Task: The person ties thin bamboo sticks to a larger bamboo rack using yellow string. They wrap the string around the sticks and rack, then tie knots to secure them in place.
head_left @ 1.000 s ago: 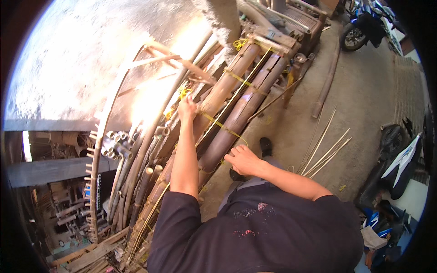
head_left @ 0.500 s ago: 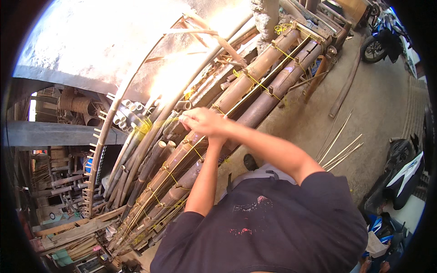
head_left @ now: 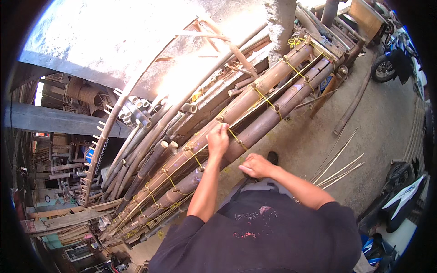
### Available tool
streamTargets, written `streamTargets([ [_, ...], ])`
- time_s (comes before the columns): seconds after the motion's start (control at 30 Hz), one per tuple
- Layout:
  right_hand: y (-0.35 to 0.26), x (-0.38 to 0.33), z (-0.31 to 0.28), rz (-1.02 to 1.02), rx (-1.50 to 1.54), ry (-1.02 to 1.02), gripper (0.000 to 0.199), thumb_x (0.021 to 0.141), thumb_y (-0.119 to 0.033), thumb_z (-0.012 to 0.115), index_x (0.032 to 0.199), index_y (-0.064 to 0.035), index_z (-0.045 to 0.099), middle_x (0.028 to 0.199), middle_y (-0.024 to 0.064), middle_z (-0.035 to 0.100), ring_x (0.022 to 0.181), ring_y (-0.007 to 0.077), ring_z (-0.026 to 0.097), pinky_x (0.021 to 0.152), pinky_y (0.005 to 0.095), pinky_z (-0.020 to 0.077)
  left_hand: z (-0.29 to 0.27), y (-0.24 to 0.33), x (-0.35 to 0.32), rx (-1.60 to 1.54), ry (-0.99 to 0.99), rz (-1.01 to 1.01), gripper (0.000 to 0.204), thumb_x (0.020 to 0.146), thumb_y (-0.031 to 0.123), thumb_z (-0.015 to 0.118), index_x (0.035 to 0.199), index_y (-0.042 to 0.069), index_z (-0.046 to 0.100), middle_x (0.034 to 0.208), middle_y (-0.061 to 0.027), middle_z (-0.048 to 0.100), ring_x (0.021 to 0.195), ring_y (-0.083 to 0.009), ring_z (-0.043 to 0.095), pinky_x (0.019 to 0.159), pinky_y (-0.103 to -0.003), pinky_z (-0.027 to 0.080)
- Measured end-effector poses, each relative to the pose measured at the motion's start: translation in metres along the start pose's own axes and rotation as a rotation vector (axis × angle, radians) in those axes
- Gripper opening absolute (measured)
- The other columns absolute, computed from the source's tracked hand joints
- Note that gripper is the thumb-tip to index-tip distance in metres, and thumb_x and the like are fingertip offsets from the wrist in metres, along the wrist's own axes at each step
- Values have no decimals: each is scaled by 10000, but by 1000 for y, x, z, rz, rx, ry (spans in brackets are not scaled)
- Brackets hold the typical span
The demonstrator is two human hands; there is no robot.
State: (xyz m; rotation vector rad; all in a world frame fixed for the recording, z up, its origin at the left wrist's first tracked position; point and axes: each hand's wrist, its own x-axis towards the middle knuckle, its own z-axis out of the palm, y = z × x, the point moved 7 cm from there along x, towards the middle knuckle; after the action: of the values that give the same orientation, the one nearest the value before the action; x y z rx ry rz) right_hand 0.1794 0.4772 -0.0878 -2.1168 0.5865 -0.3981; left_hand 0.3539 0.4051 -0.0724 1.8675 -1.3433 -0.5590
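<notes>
**Grip on the yellow cord, lashing under way at mid-length of the bamboo**

The grip of the left hand [head_left: 218, 139] is clenched around a yellow cord [head_left: 236, 139], pinching it where it crosses the upper bamboo pole [head_left: 255, 93], about halfway along the pole's length. The right hand [head_left: 256, 166] sits just below, at the near side of the lower bamboo pole [head_left: 291, 98]; its fingers curl loosely toward the pole, but whether they hold the cord's other end cannot be told from this view.

The two thick poles lie side by side, running from the lower left up to the upper right, and are bound together by yellow ties [head_left: 264, 96] at intervals; more ties show toward both ends. By my reading, the step in hand is the tightening or knotting of one tie in that row.

The next move would call for tension kept on the cord by the left hand while the right takes the free end around or under the lower pole.

Beyond the poles, thinner bamboo pieces [head_left: 141, 150] are stacked on the far side. Thin bamboo slats [head_left: 339, 166] lie on the concrete floor [head_left: 378, 123] to the right, and a parked motorbike [head_left: 391, 59] stands near the upper right.
</notes>
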Motion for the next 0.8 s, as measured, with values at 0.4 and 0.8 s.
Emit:
streamTargets([
  [0.4,-58,15,68,183,-9,-51,303,887,-219,631,1143,-63,588,1059,140,659,946,256,631,870,392,478,-16,-14,108,207,-105,138,310,987,275,502,1101,27,651,896,-205,694,874,-383,671,788,-457,510],
  [0.8,-183,201,96,0,749,554,251,976,-208,452,897,-94,661,793,55,666,771,171,639,730,339,519,-136,-150,-71,227,117,357,367,910,193,639,1246,61,567,1116,-202,684,1031,-349,666,854,-454,500],
])
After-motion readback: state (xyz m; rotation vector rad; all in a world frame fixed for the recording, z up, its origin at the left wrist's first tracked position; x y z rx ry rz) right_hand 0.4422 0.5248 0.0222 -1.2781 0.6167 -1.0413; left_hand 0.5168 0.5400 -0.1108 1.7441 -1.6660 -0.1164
